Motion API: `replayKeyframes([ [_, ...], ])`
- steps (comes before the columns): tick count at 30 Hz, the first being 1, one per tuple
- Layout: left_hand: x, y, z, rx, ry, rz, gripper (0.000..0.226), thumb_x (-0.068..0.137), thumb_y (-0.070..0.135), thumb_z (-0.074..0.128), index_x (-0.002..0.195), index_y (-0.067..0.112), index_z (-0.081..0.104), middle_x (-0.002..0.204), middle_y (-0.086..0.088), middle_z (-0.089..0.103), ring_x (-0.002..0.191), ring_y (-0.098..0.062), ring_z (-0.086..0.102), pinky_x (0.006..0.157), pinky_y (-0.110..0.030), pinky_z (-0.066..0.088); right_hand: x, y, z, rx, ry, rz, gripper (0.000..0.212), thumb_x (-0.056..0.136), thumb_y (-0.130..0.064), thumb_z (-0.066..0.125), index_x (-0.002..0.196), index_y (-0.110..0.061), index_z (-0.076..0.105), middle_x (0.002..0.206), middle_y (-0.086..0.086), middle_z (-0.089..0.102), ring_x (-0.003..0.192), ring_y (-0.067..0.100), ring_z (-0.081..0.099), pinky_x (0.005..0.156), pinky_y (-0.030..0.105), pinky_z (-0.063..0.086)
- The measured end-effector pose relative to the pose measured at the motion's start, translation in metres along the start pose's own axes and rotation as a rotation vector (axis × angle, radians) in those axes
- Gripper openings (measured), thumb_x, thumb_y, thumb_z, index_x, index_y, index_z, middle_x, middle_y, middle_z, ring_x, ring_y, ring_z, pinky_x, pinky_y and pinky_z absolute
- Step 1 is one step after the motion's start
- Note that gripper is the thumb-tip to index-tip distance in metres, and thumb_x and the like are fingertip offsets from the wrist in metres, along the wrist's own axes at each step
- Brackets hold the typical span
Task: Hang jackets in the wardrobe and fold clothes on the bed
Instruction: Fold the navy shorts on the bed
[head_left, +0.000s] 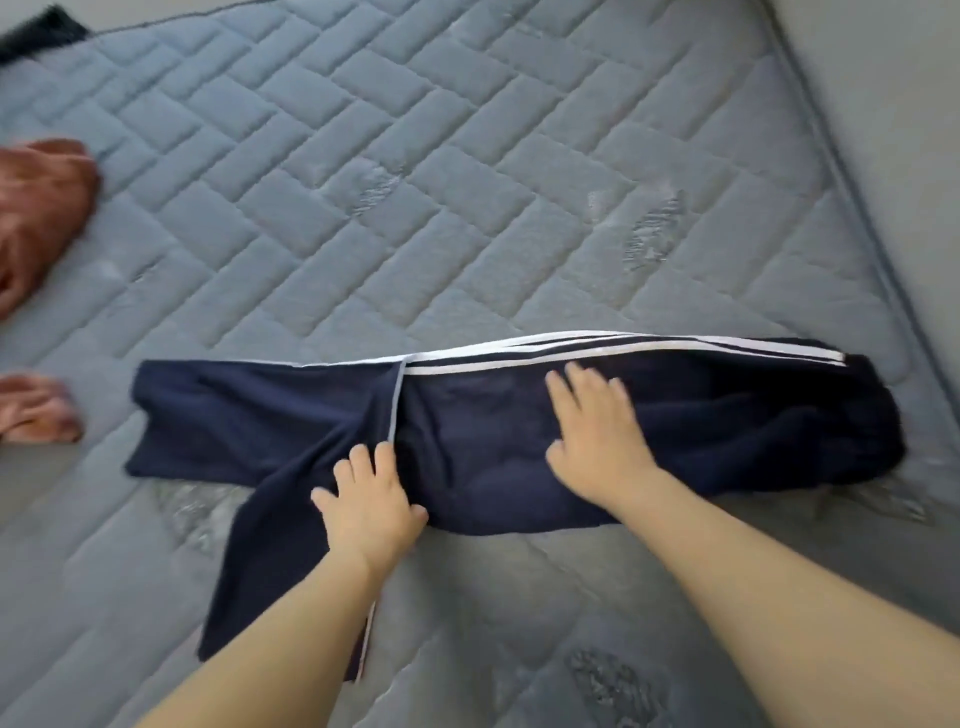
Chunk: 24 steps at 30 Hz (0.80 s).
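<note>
Navy track pants (483, 457) with white side stripes lie lengthwise across the grey quilted mattress (415, 208). One leg end splays toward me at the lower left, under my left forearm. My left hand (369, 504) lies flat on the cloth where that leg branches off, fingers apart. My right hand (597, 436) presses flat on the middle of the pants, fingers spread. Neither hand grips the fabric. The right end of the pants is bunched and wrinkled.
A rust-orange garment (41, 218) lies crumpled at the left edge, with another piece of it (36, 410) lower down. Something black (41, 31) sits at the far left corner. The mattress edge runs along the right, beside a pale wall (893, 104).
</note>
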<state>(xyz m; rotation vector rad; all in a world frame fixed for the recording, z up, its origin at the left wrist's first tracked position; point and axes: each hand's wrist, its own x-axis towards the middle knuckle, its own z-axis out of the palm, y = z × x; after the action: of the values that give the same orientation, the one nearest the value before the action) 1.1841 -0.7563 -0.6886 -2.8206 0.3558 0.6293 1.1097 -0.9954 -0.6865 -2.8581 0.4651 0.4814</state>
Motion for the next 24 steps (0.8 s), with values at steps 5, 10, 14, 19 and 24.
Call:
replayKeyframes([
  [5,0.005,-0.058,0.01,-0.166,-0.122,-0.102,0.027,0.085,0.018,0.049,0.108,0.015,0.037,0.116,-0.008,0.05,0.106,-0.032,0.053,0.078,-0.039,0.048,0.034,-0.123,0.011,0.086,-0.13,-0.18,0.072,0.096,-0.026,0.042,0.157,-0.018,0.005,0.163,0.008,0.003,0.147,0.027,0.011,0.12,0.044,0.013],
  [10,0.05,-0.128,-0.009,-0.318,-0.196,-0.087,0.011,0.081,0.013,0.049,0.09,0.018,0.048,0.109,-0.011,0.066,0.1,-0.033,0.063,0.072,-0.03,0.041,0.069,-0.203,0.018,-0.015,-0.042,-0.246,0.076,0.094,-0.02,0.049,0.156,-0.025,0.006,0.163,0.007,-0.004,0.148,0.03,0.001,0.118,0.046,0.015],
  [14,0.097,-0.201,-0.054,-0.215,-0.029,-0.017,0.01,0.078,0.016,0.051,0.087,0.02,0.051,0.105,-0.008,0.066,0.096,-0.032,0.063,0.072,-0.03,0.041,0.102,-0.239,0.003,-0.077,0.044,-0.09,0.03,0.095,-0.024,0.046,0.124,-0.019,0.054,0.144,0.006,0.041,0.131,0.031,0.031,0.098,0.045,0.035],
  [19,0.171,-0.277,-0.096,-0.039,0.142,-0.05,0.023,0.082,0.014,0.051,0.101,0.018,0.062,0.108,-0.01,0.067,0.1,-0.033,0.064,0.076,-0.034,0.039,0.149,-0.265,-0.022,0.079,0.01,0.23,0.023,0.093,-0.011,0.04,0.111,-0.012,0.054,0.121,0.01,0.054,0.118,0.033,0.041,0.082,0.042,0.038],
  [24,0.235,-0.313,-0.085,-0.396,0.029,-0.164,0.017,0.084,0.013,0.047,0.093,0.018,0.061,0.112,-0.013,0.064,0.108,-0.035,0.058,0.095,-0.04,0.041,0.173,-0.286,-0.006,0.086,0.034,0.286,0.034,0.097,-0.024,0.047,0.128,-0.011,0.047,0.136,0.014,0.044,0.125,0.035,0.038,0.095,0.047,0.039],
])
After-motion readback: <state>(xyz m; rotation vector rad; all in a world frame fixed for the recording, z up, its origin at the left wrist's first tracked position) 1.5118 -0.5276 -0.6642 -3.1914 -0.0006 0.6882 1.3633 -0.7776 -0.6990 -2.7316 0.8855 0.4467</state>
